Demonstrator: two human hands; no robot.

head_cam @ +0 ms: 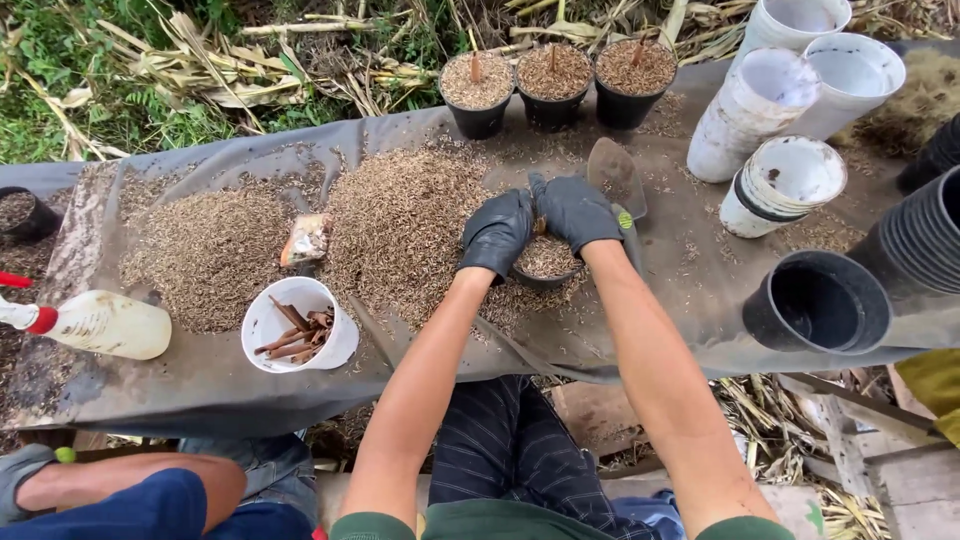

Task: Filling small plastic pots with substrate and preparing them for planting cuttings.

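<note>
Black pot (547,268) of husk mix, on worktop (200,370) beside husk heap (400,230); gloved left hand (497,232) and right hand (577,210) cupped on it.

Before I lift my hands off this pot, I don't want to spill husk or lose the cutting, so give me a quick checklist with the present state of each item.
1. Both hands on the pot: ok. The left hand and the right hand, both gloved, press into the black pot.
2. Pot filled: ok, husk reaches about to the rim.
3. Pot upright on the dark sheet: ok.
4. Cutting standing straight: cannot tell, the gloves hide most of it.
5. Trowel within reach: ok, it lies just behind the right hand.
6. More cuttings ready: ok, the white cup holds several brown sticks.
</note>
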